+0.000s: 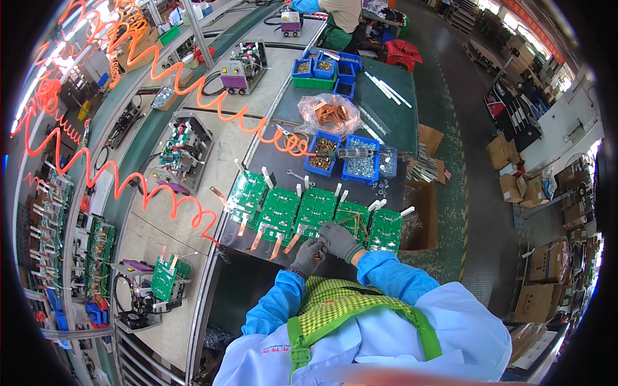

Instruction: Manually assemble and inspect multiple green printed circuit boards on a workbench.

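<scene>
A row of several green circuit boards (315,211) lies along the near edge of a dark work table (386,96). Copper strips (256,240) stick out from the boards toward me. My left hand (307,257), in a grey glove, pinches something small at the front edge of the middle board. My right hand (338,240), also grey-gloved, rests on the board beside it, fingers curled, touching the left hand. What they hold is too small to tell. Blue sleeves cover both forearms.
Blue bins of screws and copper parts (351,159) stand behind the boards, with a clear bag of copper pieces (329,113) farther back. An orange coiled air hose (187,206) hangs at left over a conveyor with electronic units (183,149). Another person (338,19) works at the table's far end. Cardboard boxes (515,186) sit at right.
</scene>
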`<move>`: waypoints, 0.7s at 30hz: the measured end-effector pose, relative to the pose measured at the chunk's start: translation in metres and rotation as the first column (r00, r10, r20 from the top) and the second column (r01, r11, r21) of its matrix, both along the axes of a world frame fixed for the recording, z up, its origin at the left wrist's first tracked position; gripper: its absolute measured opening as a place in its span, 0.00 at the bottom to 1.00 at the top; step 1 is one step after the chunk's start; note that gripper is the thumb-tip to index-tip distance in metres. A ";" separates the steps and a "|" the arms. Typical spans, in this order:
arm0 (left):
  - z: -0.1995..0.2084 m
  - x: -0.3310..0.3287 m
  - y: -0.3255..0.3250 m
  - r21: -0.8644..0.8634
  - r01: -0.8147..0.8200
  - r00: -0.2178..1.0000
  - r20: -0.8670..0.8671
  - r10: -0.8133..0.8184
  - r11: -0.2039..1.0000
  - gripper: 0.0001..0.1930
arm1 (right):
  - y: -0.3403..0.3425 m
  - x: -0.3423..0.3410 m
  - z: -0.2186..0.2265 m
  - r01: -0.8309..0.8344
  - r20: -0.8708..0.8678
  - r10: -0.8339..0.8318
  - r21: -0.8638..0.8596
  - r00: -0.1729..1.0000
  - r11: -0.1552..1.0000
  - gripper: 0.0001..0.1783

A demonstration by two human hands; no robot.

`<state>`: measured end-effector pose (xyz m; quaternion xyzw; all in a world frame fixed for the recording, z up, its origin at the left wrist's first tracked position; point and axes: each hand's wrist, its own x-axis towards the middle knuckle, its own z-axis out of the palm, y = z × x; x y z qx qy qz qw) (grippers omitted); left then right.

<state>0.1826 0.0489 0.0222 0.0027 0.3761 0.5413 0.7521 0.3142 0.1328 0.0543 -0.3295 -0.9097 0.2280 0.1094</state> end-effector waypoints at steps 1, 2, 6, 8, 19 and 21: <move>-0.001 -0.001 0.001 0.003 -0.009 1.000 0.004 0.009 1.000 0.04 | -0.001 0.000 0.008 0.035 -0.029 -0.035 -0.009 0.999 0.999 0.12; -0.004 -0.002 0.000 -0.008 -0.003 1.000 -0.007 0.003 1.000 0.04 | -0.005 -0.005 0.014 0.036 -0.027 -0.037 -0.003 0.999 0.999 0.12; -0.008 -0.003 -0.005 -0.004 0.011 0.999 -0.036 -0.011 1.000 0.04 | -0.012 -0.009 0.017 0.143 0.022 -0.143 0.010 0.989 0.990 0.14; -0.007 -0.001 0.000 0.014 0.012 0.999 -0.034 -0.011 1.000 0.04 | -0.009 -0.009 0.014 0.181 0.046 -0.179 -0.038 0.983 0.983 0.14; 0.000 0.001 0.000 0.003 -0.053 0.998 -0.033 0.053 0.999 0.03 | -0.006 0.000 0.010 0.145 -0.088 -0.155 -0.106 0.984 0.984 0.10; -0.001 0.002 0.001 -0.001 -0.031 0.999 0.010 0.031 1.000 0.04 | -0.005 0.002 0.008 0.116 -0.125 -0.126 -0.081 0.984 0.990 0.10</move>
